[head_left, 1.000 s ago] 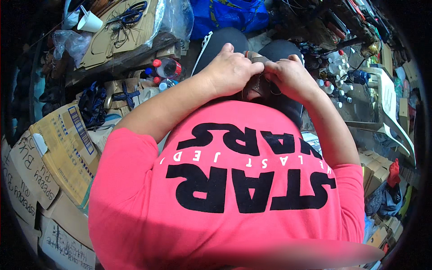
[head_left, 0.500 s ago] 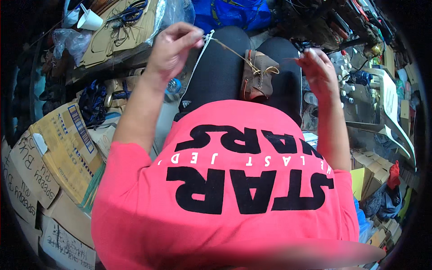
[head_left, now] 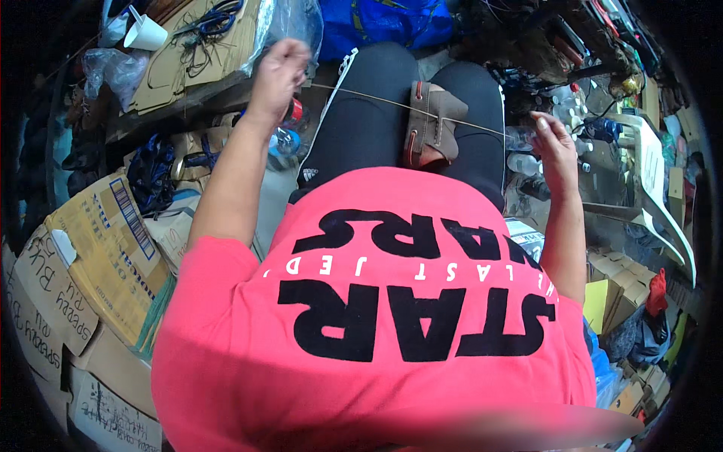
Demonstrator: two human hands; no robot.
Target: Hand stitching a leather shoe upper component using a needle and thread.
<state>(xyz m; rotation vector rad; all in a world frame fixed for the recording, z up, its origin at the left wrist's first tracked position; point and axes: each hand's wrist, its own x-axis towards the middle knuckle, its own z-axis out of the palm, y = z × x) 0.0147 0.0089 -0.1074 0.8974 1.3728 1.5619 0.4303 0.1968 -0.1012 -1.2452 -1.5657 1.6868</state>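
A brown boat shoe (head_left: 444,137) with reddish-brown lacing along its collar is wedged between my thighs. From its upper, a thin tan thread (head_left: 369,96) runs out taut to both sides, in a nearly straight line. My left hand (head_left: 280,79), raised beyond my left knee and slightly blurred, has its fingers curled at the thread's left end. On the other side my right hand (head_left: 556,147) pinches toward the right end between thumb and fingers. The last stretch of thread near each hand is too fine to follow. Neither hand touches the shoe.
Cardboard pieces with scissors (head_left: 218,19) and a white cup (head_left: 145,34) lie at the far left. Cardboard boxes (head_left: 105,248) crowd my left side. A blue bag (head_left: 384,26) sits beyond my knees. Bottles (head_left: 523,164) and a white plastic chair (head_left: 651,166) stand at right.
The slack thread and its loops over the shoe are now drawn tight. My left hand has shifted left, my right hand right and nearer to me. The shoe stays between my thighs.
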